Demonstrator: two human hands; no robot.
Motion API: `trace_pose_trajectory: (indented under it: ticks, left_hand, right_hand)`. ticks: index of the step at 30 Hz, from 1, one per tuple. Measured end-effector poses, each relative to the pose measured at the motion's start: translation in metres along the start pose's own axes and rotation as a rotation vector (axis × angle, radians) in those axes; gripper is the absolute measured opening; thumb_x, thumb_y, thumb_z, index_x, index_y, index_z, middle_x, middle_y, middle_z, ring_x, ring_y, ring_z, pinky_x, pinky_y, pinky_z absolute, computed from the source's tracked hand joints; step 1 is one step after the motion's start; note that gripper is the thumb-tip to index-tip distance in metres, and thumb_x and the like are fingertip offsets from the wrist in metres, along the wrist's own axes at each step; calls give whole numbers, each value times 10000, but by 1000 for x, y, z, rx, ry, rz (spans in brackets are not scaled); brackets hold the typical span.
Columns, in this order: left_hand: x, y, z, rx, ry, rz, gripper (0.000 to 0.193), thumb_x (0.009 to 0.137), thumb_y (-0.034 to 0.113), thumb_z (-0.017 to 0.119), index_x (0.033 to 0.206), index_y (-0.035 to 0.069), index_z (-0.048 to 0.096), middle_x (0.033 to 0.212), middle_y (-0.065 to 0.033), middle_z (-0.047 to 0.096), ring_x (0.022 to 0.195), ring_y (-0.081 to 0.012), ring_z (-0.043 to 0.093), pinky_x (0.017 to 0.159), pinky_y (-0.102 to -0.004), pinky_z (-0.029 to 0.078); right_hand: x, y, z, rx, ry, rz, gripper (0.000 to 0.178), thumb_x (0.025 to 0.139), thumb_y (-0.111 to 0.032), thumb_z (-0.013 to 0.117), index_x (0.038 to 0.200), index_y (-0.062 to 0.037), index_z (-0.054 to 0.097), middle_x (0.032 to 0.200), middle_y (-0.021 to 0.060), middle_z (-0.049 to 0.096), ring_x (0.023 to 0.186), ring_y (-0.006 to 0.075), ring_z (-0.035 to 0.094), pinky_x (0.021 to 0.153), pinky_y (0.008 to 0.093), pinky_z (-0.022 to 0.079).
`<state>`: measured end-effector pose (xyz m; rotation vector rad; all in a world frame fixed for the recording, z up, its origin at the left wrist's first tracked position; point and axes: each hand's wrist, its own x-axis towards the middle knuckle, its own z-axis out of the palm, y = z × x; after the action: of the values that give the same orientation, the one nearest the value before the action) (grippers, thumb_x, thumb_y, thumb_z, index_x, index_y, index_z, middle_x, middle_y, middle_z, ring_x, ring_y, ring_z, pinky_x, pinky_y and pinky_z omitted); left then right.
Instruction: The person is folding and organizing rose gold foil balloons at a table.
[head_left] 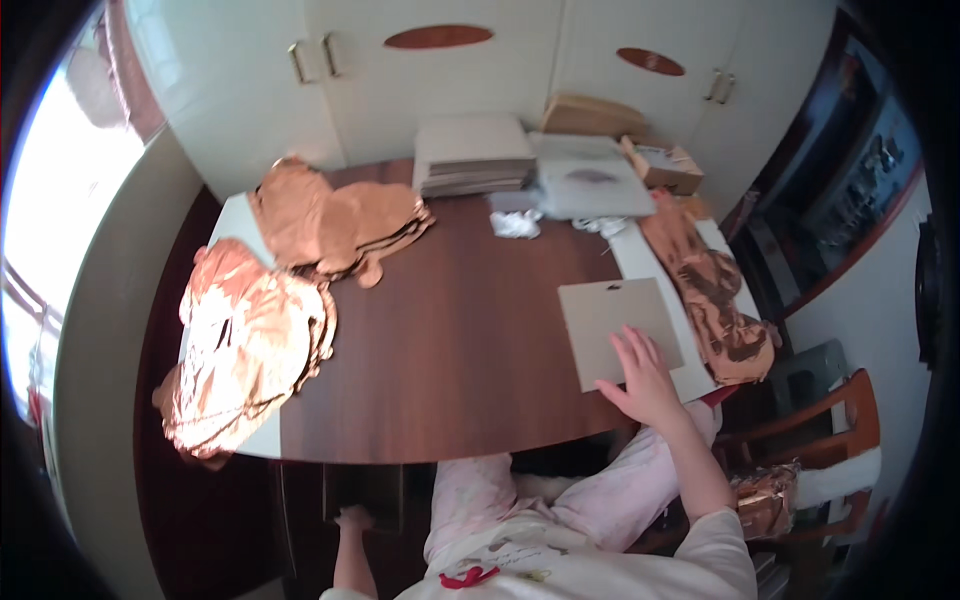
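Note:
My right hand [643,385] lies on a flat beige cardboard sheet [590,320] at the right side of the table, its fingers apart and nothing gripped. The sheet is roughly square, with a small dark slot near its far edge. Its right side reaches over the pale border of the tabletop. Below the table's front edge, at the left, hangs my left hand [354,518], beside a dark boxy shape under the table [365,480]. That hand is small and blurred, so its fingers cannot be made out.
Shiny copper-coloured foil balloons lie flat at the near left [245,340], far left [330,215] and right [715,300] of the brown table [450,330]. At the back are a stack of grey boards [475,160], clear plastic packs [590,180] and a small carton [668,165]. A wooden chair [850,420] stands at right.

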<state>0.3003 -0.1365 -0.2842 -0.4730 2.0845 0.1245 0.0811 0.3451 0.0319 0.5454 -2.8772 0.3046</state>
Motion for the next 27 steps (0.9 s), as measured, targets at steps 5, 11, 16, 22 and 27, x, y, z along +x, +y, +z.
trace_pose_trajectory:
  ticks: [5,11,16,22,27]
  left_hand:
    - [-123,84,-105,-693,-136,522,400,882,354,495,1166,80,559,1069,-106,612,1026,-183,546,906,-297,403]
    - [-231,153,-196,-581,85,1176,356,828,290,603,1096,56,577,954,-118,621,904,-197,599,768,-291,482]
    - [-288,212,-226,135,1162,1294,578,679,332,687,1175,103,498,1068,-61,549,813,-175,554,651,-318,487]
    - [-296,222,-264,454,1509,1312,321,599,154,600,910,76,611,779,22,533,547,-69,493,420,-204,397]
    - [-263,203,-380,304,1818,1186,247,701,47,606,947,61,607,805,-32,605,563,-143,550,468,-293,453]
  right_hand:
    - [-4,31,0,-66,-329,-89,946,665,-654,578,1321,-26,314,1382,224,252,1306,393,184,1009,603,163]
    - [-41,-7,13,-185,-128,-432,573,769,-414,548,1225,-78,457,1278,142,420,1194,335,379,948,504,340]
    - [-51,-34,-3,-67,220,-543,295,757,-154,517,1029,-78,602,1017,26,605,935,178,580,824,301,455]
    - [-21,-61,-37,13,304,-618,257,739,-185,595,969,-79,636,995,31,618,940,165,581,821,313,462]
    - [20,-39,-125,545,456,-597,269,762,-143,640,1014,-51,617,1054,73,599,959,228,566,812,368,461]
